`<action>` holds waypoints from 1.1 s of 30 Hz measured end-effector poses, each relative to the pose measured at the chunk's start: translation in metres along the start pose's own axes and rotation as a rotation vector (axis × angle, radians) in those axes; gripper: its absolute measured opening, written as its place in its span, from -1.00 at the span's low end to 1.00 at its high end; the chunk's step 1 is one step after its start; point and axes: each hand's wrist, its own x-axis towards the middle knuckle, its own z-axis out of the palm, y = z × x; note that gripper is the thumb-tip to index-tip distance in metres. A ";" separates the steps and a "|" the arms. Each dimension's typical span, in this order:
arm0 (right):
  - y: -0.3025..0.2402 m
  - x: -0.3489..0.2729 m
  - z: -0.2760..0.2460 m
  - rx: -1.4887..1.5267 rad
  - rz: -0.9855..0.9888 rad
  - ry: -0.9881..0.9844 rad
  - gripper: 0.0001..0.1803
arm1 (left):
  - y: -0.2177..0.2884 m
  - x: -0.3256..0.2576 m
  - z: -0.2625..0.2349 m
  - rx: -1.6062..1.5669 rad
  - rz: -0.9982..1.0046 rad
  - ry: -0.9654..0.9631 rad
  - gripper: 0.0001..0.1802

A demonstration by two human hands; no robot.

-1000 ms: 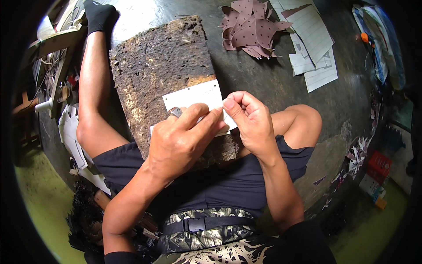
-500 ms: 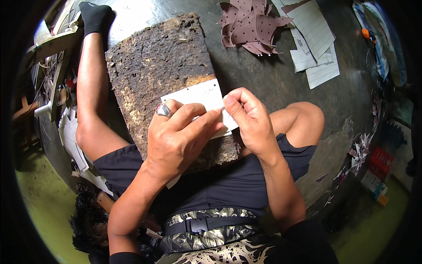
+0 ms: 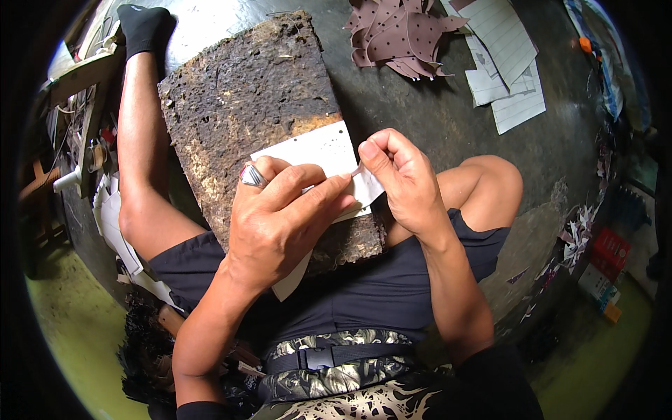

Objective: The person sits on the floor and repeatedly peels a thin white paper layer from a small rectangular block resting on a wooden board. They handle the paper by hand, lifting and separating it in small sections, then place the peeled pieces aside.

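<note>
A white sheet [image 3: 323, 145] with small dark dots and holes lies on a rough, worn slab [image 3: 245, 84] across my lap. My left hand [image 3: 273, 217], with a ring on one finger, is over the sheet, its fingers curled and closed on its near part. The left fingertips hide some of the sheet. Beside it my right hand [image 3: 402, 178] pinches thumb against fingers at a thin white edge by the sheet's right side. That edge slants up from the slab toward the right fingertips. Another pale piece [image 3: 290, 283] shows beneath my left wrist.
Dotted brownish-pink cut pieces [image 3: 399, 35] lie heaped on the dark floor beyond the slab. White lined paper pieces [image 3: 514, 91] lie to their right. Scraps [image 3: 577, 231] and a red box [image 3: 607, 253] are at far right. Wooden frame parts [image 3: 77, 80] stand at left.
My right hand has drawn slightly up and right, and more of the white edge now shows lifted between my hands. The left hand stays on the sheet.
</note>
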 end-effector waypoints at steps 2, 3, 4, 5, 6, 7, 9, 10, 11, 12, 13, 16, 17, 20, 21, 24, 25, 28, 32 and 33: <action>0.003 0.002 -0.001 -0.013 0.007 0.012 -0.65 | 0.000 0.001 -0.001 0.004 0.008 -0.007 -0.62; 0.004 0.003 -0.002 -0.020 0.010 0.015 -0.65 | -0.001 0.001 -0.001 0.006 0.010 -0.010 -0.63; 0.005 0.004 -0.002 -0.026 0.013 0.018 -0.65 | -0.001 0.002 -0.002 0.000 0.011 -0.014 -0.63; 0.006 0.006 -0.003 -0.034 0.023 0.025 -0.65 | -0.001 0.002 -0.002 -0.006 0.009 -0.018 -0.63; 0.008 0.007 -0.004 -0.046 0.013 0.025 -0.65 | -0.001 0.003 -0.003 -0.012 0.008 -0.021 -0.63; 0.008 0.008 -0.005 -0.059 0.011 0.029 -0.65 | -0.001 0.003 -0.003 -0.012 0.009 -0.023 -0.64; 0.009 0.010 -0.008 -0.083 0.025 0.013 -0.67 | -0.002 0.004 -0.003 -0.013 0.011 -0.024 -0.64; 0.010 0.011 -0.010 -0.093 0.040 -0.007 -0.68 | -0.002 0.005 -0.004 -0.013 0.014 -0.023 -0.64; 0.010 0.012 -0.012 -0.103 0.056 -0.027 -0.70 | -0.002 0.005 -0.004 -0.013 0.018 -0.021 -0.64; 0.011 0.013 -0.012 -0.108 0.060 -0.026 -0.70 | -0.002 0.006 -0.004 -0.014 0.022 -0.020 -0.64; 0.011 0.014 -0.013 -0.112 0.065 -0.025 -0.71 | -0.003 0.006 -0.004 -0.012 0.023 -0.019 -0.64; 0.014 0.017 -0.014 -0.130 0.056 -0.024 -0.72 | -0.003 0.007 -0.004 -0.009 0.024 -0.018 -0.64; 0.016 0.018 -0.014 -0.136 0.050 -0.023 -0.72 | -0.003 0.007 -0.004 -0.008 0.023 -0.020 -0.65; 0.019 0.021 -0.015 -0.157 0.062 -0.018 -0.72 | -0.003 0.008 -0.004 -0.006 0.024 -0.019 -0.65; 0.019 0.022 -0.015 -0.153 0.050 -0.021 -0.72 | -0.003 0.008 -0.004 -0.005 0.025 -0.017 -0.65; 0.020 0.024 -0.017 -0.177 0.049 -0.014 -0.73 | -0.003 0.008 -0.005 -0.003 0.020 -0.028 -0.66; 0.020 0.024 -0.017 -0.193 0.044 -0.011 -0.73 | -0.003 0.008 -0.005 -0.002 0.023 -0.028 -0.66; 0.022 0.026 -0.017 -0.226 0.032 0.000 -0.73 | -0.004 0.009 -0.006 -0.004 0.028 -0.032 -0.66; 0.025 0.028 -0.016 -0.276 0.012 0.022 -0.73 | -0.005 0.008 -0.007 -0.001 0.025 -0.044 -0.66; 0.026 0.029 -0.016 -0.305 0.008 0.027 -0.73 | -0.005 0.008 -0.008 0.003 0.024 -0.048 -0.66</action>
